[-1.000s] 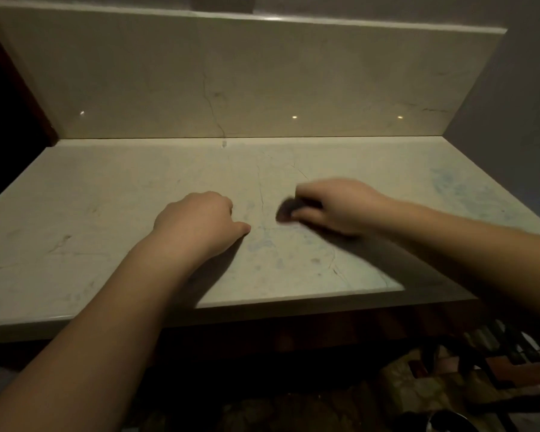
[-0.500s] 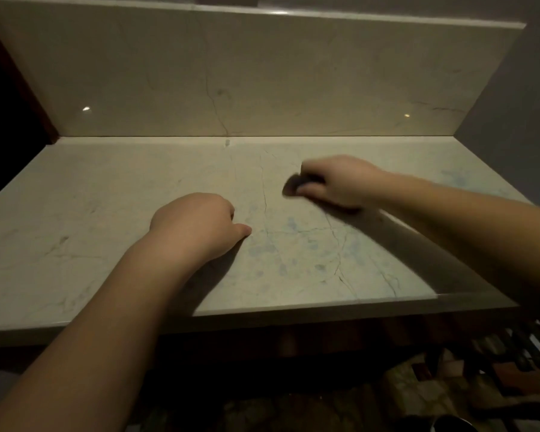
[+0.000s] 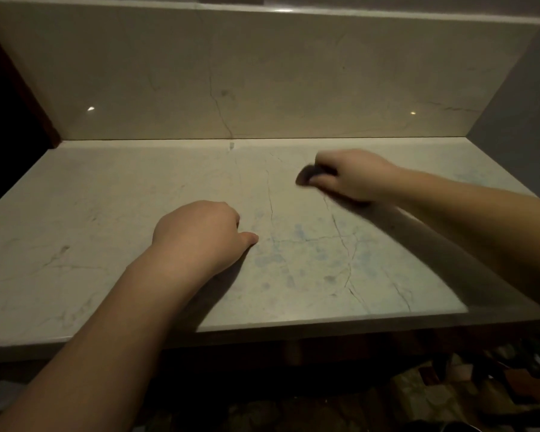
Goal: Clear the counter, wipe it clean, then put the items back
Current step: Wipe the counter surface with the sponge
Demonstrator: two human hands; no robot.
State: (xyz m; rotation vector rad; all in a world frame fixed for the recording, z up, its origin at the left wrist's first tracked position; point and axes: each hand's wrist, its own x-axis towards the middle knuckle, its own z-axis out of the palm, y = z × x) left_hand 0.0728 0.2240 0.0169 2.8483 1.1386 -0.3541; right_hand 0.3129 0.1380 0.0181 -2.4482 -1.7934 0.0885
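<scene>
The pale marble counter fills the view, veined with thin dark cracks and faint bluish damp patches near the middle. My right hand is at the centre right, towards the back, its fingers curled round a small dark wad, likely a cloth, which it presses on the surface. Only the cloth's left tip shows. My left hand rests on the counter in the middle with fingers curled under and the thumb pointing right, holding nothing that I can see.
A marble backsplash rises behind the counter. A grey wall closes the right side and a dark gap lies to the left. Below the front edge, at the lower right, several dim objects sit on the floor.
My right hand has slid the dark cloth away from me and to the right across the counter. My left hand has stayed in place.
</scene>
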